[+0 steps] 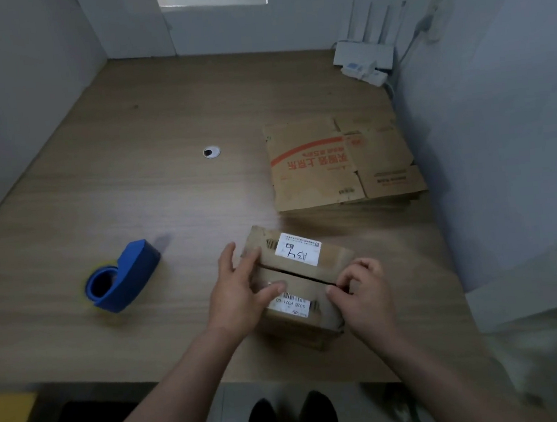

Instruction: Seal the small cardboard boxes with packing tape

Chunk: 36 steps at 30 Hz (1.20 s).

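Note:
A small brown cardboard box (305, 276) with white labels sits near the front edge of the wooden table (153, 195). Its two top flaps are folded down and meet along a dark seam. My left hand (240, 292) lies over the box's left end, fingers fairly straight on the flaps, thumb pressing the near flap. My right hand (363, 291) is at the right end, its fingertips curled and pinching the flap edge at the seam. A blue tape dispenser (123, 276) with a roll of tape lies on the table to the left, apart from both hands.
A stack of flattened cardboard boxes (340, 160) lies behind the small box at the right. A white router (362, 56) with antennas stands in the far right corner. A cable hole (212, 152) is in the table's middle. Grey walls close in on three sides.

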Each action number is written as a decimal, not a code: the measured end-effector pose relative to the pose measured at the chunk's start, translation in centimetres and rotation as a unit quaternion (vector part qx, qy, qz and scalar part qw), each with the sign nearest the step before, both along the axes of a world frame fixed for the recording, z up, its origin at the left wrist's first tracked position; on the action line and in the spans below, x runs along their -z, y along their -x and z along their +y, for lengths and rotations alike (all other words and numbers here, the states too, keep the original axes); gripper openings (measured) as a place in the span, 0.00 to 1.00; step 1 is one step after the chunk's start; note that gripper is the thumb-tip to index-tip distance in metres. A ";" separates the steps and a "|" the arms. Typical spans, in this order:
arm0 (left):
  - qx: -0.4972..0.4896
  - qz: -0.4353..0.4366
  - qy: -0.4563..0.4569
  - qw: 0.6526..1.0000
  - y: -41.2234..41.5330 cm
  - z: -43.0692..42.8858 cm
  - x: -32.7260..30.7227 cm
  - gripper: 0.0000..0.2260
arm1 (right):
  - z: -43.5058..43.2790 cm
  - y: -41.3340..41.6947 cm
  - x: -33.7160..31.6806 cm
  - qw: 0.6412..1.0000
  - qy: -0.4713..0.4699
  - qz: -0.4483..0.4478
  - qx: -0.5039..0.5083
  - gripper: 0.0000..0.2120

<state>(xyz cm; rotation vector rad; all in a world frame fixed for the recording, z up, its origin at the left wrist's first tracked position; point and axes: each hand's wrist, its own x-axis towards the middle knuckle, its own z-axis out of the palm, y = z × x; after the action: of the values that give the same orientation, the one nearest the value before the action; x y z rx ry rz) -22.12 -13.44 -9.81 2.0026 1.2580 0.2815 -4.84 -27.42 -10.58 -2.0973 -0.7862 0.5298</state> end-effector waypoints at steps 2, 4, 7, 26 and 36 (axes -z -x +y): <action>0.014 -0.007 -0.004 1.000 0.1 0.5 0.3 0.32 | 0.6 -0.1 0.3 0.999 -0.018 0.030 0.020 0.15; 0.006 -0.008 -0.022 1.000 0.3 0.5 0.2 0.30 | 1.1 -0.2 0.5 0.997 -0.033 0.072 0.004 0.25; -0.011 0.026 -0.064 0.998 1.0 0.7 -0.5 0.34 | 2.4 -0.4 0.6 0.994 -0.037 0.071 -0.079 0.32; 0.215 0.208 -0.099 0.949 2.3 6.8 -3.4 0.40 | 8.1 0.5 2.0 0.988 0.001 -0.010 -0.155 0.22; 0.259 0.198 -0.156 0.932 3.3 11.1 -0.7 0.44 | 12.5 4.3 3.2 0.998 0.054 0.013 -0.018 0.11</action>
<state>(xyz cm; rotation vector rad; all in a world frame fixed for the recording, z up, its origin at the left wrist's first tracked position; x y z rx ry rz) -25.45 -2.30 -9.09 2.6773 0.8920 -0.2050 -9.10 -14.89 -13.75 -2.1737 -0.7980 0.6298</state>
